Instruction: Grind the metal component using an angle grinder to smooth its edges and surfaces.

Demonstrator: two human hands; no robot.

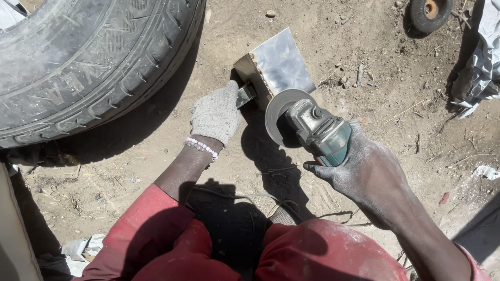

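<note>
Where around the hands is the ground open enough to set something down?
Open dirt lies between the left hand and the tyre, partly shadowed, and right of the metal box toward the crumpled sheet, strewn with twigs. Crowded: box, grinder and right hand close together.

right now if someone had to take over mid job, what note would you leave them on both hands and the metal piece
Left hand: gloved, gripping the stub end of the metal piece and pinning it on the dirt ground.
Right hand: bare, wrapped around the body of the angle grinder, disc at the near edge of the metal piece by its welded seam.
Nearby: large tyre to the left, small wheel top right, grinder cable running back toward the knees.
Done: the sheet's face looks bright. Whether the seam is ground cannot be told.
Left: judging by the rough seam, probably more grinding along it.
</note>
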